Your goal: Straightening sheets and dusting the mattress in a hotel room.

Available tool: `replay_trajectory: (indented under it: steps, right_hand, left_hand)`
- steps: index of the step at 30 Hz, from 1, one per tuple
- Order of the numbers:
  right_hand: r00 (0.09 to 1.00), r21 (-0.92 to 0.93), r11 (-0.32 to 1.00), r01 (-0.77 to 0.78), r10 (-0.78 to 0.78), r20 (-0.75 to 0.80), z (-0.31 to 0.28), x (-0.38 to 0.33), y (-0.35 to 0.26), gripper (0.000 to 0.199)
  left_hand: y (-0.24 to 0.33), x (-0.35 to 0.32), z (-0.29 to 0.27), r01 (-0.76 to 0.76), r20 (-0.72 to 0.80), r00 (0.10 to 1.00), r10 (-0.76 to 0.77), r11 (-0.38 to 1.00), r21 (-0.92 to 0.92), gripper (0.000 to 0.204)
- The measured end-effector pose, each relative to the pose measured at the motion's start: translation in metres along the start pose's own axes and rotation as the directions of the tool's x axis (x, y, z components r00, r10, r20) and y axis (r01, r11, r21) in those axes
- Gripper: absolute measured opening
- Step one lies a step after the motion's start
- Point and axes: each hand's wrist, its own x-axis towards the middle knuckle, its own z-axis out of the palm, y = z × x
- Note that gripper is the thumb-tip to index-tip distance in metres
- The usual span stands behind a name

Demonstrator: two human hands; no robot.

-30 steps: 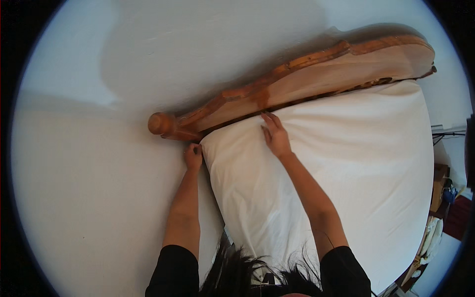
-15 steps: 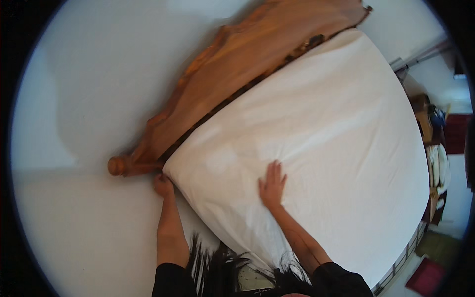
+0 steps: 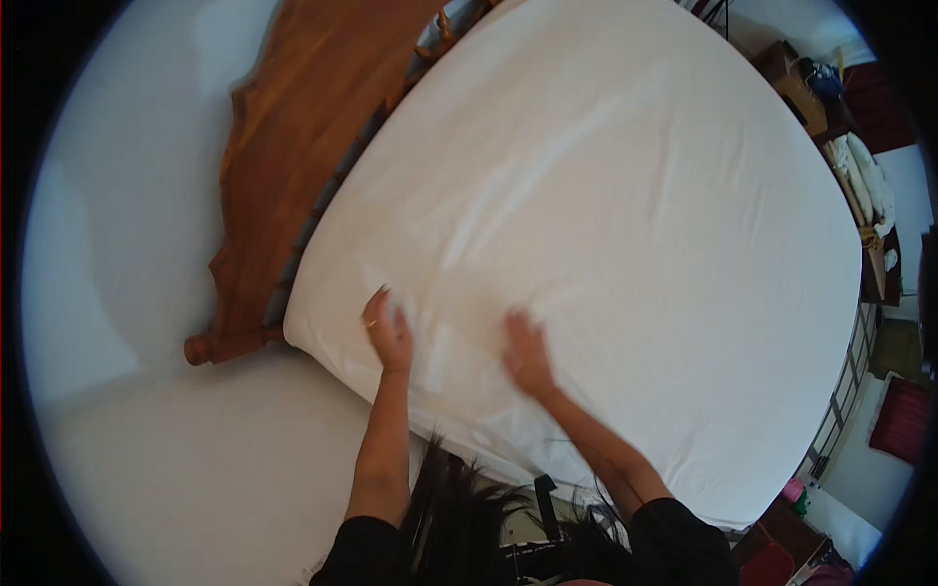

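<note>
A white fitted sheet (image 3: 606, 244) covers the mattress and runs up to the carved wooden headboard (image 3: 293, 127). Shallow creases cross its surface. My left hand (image 3: 389, 337), with a ring on one finger, is over the sheet near the headboard corner. Its fingers are loosely spread and hold nothing. To its right, my right hand (image 3: 528, 359) is at the sheet with its fingers extended, slightly smeared by motion; whether the palm presses on the cloth is hard to tell.
A rounded wooden post end (image 3: 198, 350) juts from the headboard beside the pale wall (image 3: 127, 264). Beyond the bed's far right edge stand cardboard boxes (image 3: 796, 93) and folded white bedding (image 3: 868, 181). A dark red chair or cushion (image 3: 901, 420) is at the right.
My left hand has left the mattress corner by the headboard and come up over the sheet. My right hand has stayed over the sheet. The view has turned, swinging the headboard leftward.
</note>
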Motion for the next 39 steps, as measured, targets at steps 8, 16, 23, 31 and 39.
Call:
replay_trajectory:
  steps: [8,16,23,31,39]
  right_hand:
    - [0.983,-0.274,0.961,0.03,0.022,0.183,0.005,-0.095,0.04,0.063]
    - [0.901,0.171,0.932,0.32,-0.355,0.248,0.016,-0.27,0.029,0.059]
    - [0.848,0.021,0.882,-0.47,0.458,-0.267,0.004,-0.329,0.094,0.058]
    - [0.849,0.481,0.733,-0.481,0.526,0.048,0.084,-0.545,0.093,0.03]
    - [-0.291,0.799,-0.374,0.471,0.789,0.542,0.102,-0.697,0.24,0.049]
  left_hand:
    - [0.067,-0.093,0.026,-0.109,0.478,0.873,-0.091,0.921,0.375,0.059]
    - [0.095,-0.167,0.013,0.108,0.317,0.887,-0.337,0.816,0.568,0.059]
    - [0.22,-0.189,0.107,-0.218,0.576,0.815,0.073,0.958,0.188,0.057]
    - [0.34,-0.294,0.139,-0.574,0.754,0.513,0.41,0.817,-0.053,0.058]
    - [0.352,-0.338,0.124,-0.551,0.828,0.436,0.354,0.832,-0.065,0.059]
